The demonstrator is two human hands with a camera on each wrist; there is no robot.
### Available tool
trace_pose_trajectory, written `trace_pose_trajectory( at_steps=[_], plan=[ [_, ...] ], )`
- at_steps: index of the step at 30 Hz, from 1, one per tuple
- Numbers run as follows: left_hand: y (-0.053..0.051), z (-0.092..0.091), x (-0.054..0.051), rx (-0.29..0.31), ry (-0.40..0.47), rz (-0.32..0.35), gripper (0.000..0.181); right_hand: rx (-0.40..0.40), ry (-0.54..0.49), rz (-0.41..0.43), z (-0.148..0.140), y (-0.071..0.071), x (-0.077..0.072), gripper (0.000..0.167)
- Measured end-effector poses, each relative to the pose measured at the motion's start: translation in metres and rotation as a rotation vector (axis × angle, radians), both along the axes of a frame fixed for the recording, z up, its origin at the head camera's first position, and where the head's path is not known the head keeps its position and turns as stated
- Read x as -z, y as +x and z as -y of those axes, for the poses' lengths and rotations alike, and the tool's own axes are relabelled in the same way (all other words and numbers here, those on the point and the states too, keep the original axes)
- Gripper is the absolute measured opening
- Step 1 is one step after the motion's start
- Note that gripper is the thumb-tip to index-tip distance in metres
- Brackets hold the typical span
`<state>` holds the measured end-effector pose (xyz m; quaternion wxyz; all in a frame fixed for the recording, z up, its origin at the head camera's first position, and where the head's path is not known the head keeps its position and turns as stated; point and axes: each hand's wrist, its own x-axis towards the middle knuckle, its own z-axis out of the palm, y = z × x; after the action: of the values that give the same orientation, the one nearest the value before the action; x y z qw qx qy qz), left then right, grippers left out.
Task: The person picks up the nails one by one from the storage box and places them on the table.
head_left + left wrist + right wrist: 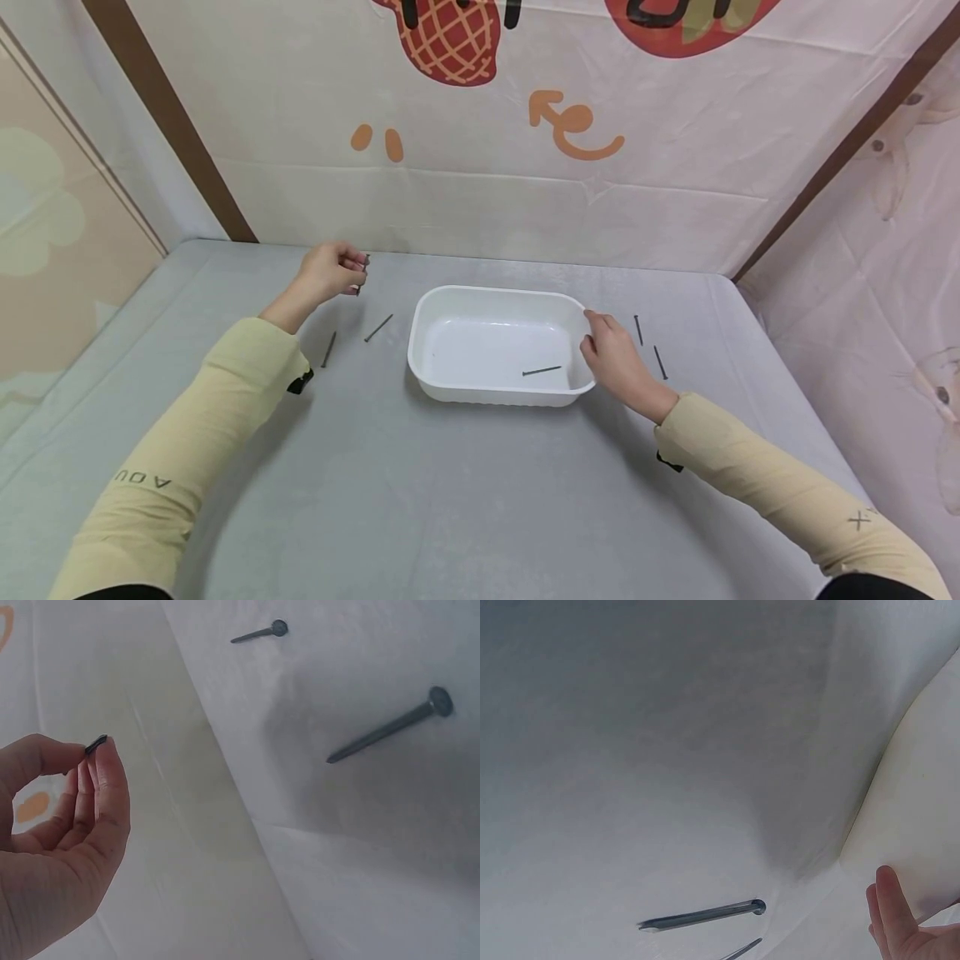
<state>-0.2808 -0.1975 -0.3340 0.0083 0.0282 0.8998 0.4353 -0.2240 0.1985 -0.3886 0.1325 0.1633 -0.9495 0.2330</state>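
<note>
Between thumb and fingertips my left hand pinches a dark nail, raised above the far left part of the table. Two more nails lie on the cloth below that hand, one nail nearer the tub and another nail farther left. A white rectangular plastic tub stands mid-table with one nail on its floor. My right hand holds the tub's right rim, its fingers along the outer wall in the right wrist view; the thumb is partly hidden there.
To the right of my right hand lie two nails, a farther nail and a nearer nail. A grey cloth covers the table. Behind its far edge hangs a printed curtain, with more fabric at both sides.
</note>
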Motion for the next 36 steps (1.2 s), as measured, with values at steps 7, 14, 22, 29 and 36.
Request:
trace_pose_trajectory(
  at_steps=[7,14,22,29,36],
  plan=[
    [-0.006,0.006,0.010,-0.043,0.000,0.055,0.032,-0.003,-0.005,-0.001,0.000,0.000,0.000,0.041],
    [-0.010,0.008,0.016,-0.077,-0.037,0.114,0.032,-0.006,-0.008,0.009,-0.001,-0.001,0.000,0.041],
    [-0.010,0.008,0.020,-0.078,-0.098,0.177,0.032,0.005,-0.003,0.025,0.000,0.000,-0.001,0.042],
    [-0.011,0.011,0.026,-0.094,-0.133,0.206,0.030,-0.004,-0.011,0.008,0.000,0.000,0.000,0.041],
    [-0.016,0.013,0.034,-0.117,-0.137,0.233,0.029,-0.004,-0.015,0.016,-0.001,-0.001,0.000,0.041]
  ],
)
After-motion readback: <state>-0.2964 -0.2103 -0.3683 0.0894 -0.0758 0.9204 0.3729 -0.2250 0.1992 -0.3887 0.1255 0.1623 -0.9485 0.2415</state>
